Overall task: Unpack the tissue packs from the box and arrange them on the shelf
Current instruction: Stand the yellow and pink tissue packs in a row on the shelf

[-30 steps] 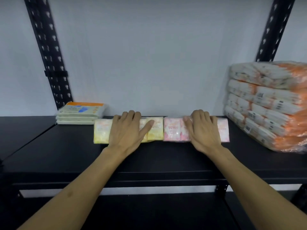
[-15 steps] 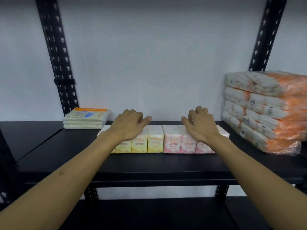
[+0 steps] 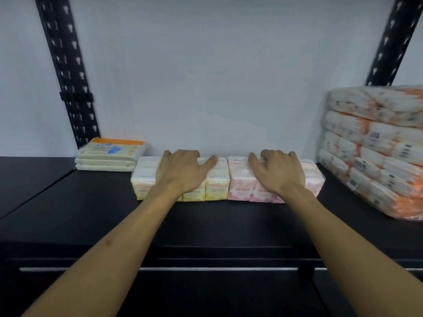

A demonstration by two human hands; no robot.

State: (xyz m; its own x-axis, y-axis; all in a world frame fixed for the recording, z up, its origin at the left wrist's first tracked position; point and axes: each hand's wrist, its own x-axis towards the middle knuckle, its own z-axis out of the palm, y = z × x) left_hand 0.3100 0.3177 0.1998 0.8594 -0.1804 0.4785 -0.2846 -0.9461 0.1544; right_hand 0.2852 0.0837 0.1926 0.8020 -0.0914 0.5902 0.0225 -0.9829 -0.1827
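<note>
Presently, item one: left hand (image 3: 183, 172), palm down on the yellow tissue packs (image 3: 216, 186), fingers curling over their far top edge, thumb stretched toward the right; whether it presses or grips cannot be told.

Item two: right hand (image 3: 278, 173), likewise laid flat over the pink tissue packs (image 3: 239, 184), fingers bent over the back edge, thumb pointing toward the left hand.

Under both hands: one unbroken row of small packs, yellow beneath the left hand, pink beneath the right, the two colours touching where the thumbs nearly meet. The row stands on the black shelf (image 3: 217, 225), close to the wall behind.

Beyond the left hand: a flat stack of pale packs with an orange band (image 3: 109, 154), just beside the yellow end.

Beyond the right hand: a tall pile of large orange-and-white wrapped bundles (image 3: 375, 152), near the pink end, not seen to touch it.

Progress, as a judgement: this row is placed and appears to be getting a final squaring-up, so the arranging looks well on. The box is out of view, so whatever is left inside cannot be counted.
</note>
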